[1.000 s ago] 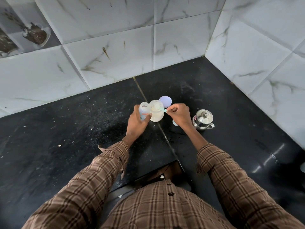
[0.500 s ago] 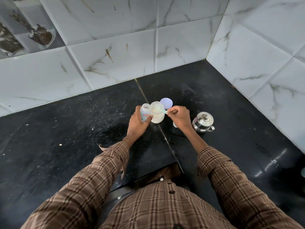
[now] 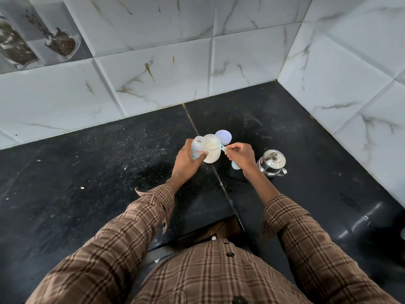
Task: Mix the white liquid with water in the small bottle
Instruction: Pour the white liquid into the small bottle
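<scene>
Black stone counter (image 3: 87, 172) here, speckled with pale crumbs and dust, with a thin seam (image 3: 203, 139) running front to back through it. It sits in a corner where two walls of white marble-look tiles (image 3: 153, 84) with grey and brown veins meet, and the right wall (image 3: 350, 73) angles off. One decorative tile (image 3: 32, 40) at top left pictures glass jars, and light glints off the counter's right side.

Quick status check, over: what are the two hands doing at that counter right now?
Left hand grips small bottle, open-topped. Right hand pinches scoop at white-liquid jar. Steel pot stands aside, nothing blocking.
</scene>
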